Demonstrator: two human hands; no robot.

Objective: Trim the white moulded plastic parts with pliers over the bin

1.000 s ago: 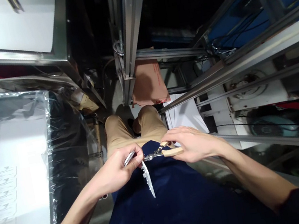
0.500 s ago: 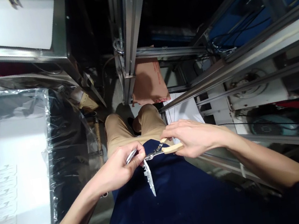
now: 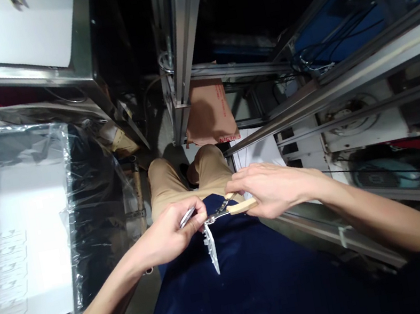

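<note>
My left hand (image 3: 179, 227) is closed on a thin white plastic part (image 3: 212, 251), whose toothed end hangs below the fingers over the dark blue apron. Another pale edge sticks up between thumb and fingers of the same hand. My right hand (image 3: 267, 190) grips pliers (image 3: 242, 206) with pale yellow handles. The metal jaws point left and meet the white part just beside my left fingertips. Whether the jaws are fully closed is too small to tell.
On the left, a plastic-wrapped box (image 3: 91, 199) bears white paper with rows of flat white parts (image 3: 4, 269). A metal-edged table (image 3: 85, 73) stands at upper left. A brown paper bag (image 3: 208, 114) and metal frame bars (image 3: 287, 113) lie ahead and right.
Both hands and the pliers stay nearly in place, with the white part shifted very slightly right. The view has moved a little.
</note>
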